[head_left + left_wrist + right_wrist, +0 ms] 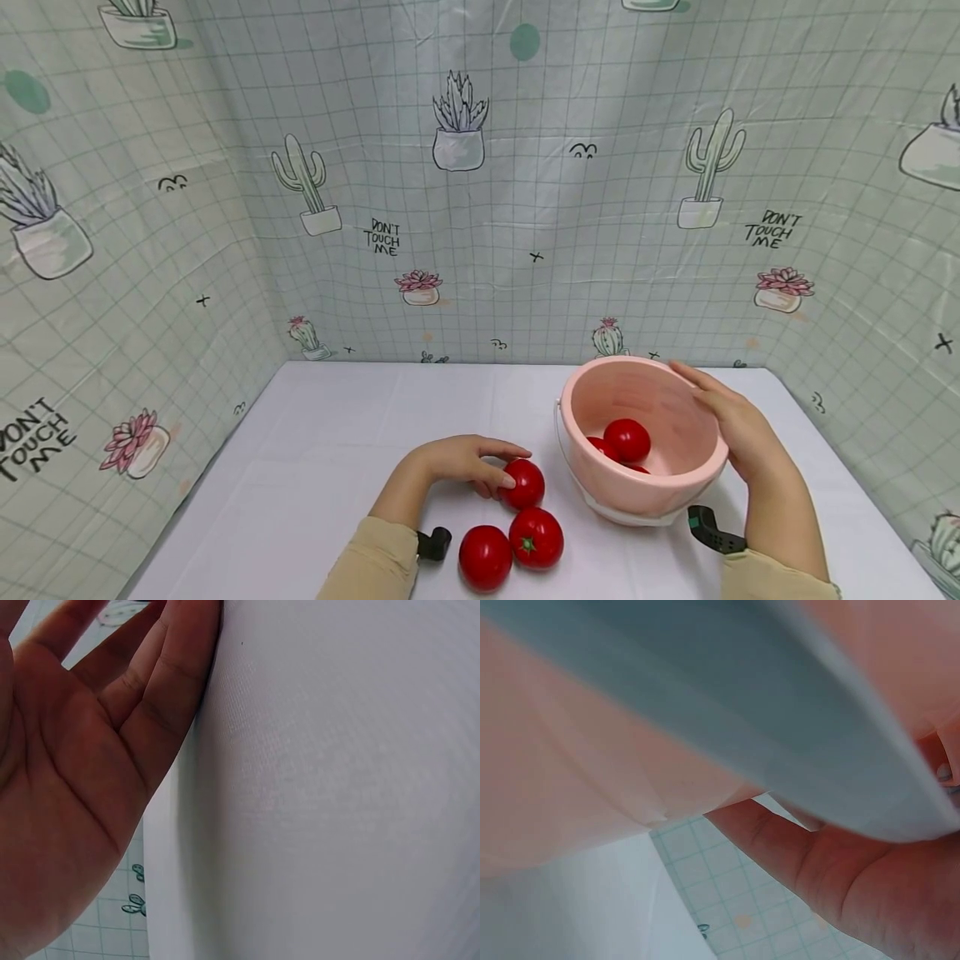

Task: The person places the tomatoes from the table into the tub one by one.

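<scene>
In the head view, my left hand (468,467) has its thumb and a finger against the sides of a red tomato (522,484) on the table. Two more tomatoes lie close by, one (485,557) nearer the front and one (536,538) with its green stem mark up. My right hand (738,425) grips the far right rim of a pink bucket (637,496), which leans toward me. Red tomatoes (627,440) lie inside it, partly covering one another. The left wrist view shows the left palm (67,787), the tomato being out of sight there.
A white tabletop (337,433) lies under everything. Behind and at both sides hangs a gridded cloth (525,200) printed with potted cacti. A thin handle (558,425) hangs along the bucket's left side. A blurred grey band (727,697) crosses the right wrist view.
</scene>
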Motion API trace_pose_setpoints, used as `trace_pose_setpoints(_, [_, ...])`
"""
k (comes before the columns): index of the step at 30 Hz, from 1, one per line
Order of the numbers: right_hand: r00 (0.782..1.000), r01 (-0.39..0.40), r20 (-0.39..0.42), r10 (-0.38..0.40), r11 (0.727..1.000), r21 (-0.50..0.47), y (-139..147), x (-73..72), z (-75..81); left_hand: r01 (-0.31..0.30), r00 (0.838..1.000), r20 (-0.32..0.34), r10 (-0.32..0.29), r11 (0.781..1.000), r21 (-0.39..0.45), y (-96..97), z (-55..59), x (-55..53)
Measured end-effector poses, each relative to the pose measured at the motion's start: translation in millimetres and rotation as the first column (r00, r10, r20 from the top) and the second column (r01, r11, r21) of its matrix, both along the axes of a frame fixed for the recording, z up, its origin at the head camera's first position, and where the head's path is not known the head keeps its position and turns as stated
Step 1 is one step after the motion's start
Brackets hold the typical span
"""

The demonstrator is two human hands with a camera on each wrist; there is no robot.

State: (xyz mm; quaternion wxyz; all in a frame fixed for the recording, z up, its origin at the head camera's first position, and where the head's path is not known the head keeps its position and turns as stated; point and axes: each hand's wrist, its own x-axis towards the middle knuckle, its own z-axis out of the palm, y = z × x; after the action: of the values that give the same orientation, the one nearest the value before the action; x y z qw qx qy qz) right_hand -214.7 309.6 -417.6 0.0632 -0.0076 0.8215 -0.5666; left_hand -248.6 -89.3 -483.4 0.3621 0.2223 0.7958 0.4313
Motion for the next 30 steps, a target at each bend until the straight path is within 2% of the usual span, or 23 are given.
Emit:
trace_pose_setpoints(16, [1.0, -0.007, -0.017, 0.008, 0.998, 0.055, 0.3, -0.5, 0.3, -0.014, 1.0, -0.015, 0.014, 1.0, 0.02, 2.3, -3.1, -1.3])
trace_pose_setpoints(30, [1.0, -0.007, -0.015, 0.007, 1.0, 0.001, 0.5, -1.1, -1.8, -0.007, 1.0, 0.023, 0.006, 0.998, 0.054, 2.3, -6.0, -4.4])
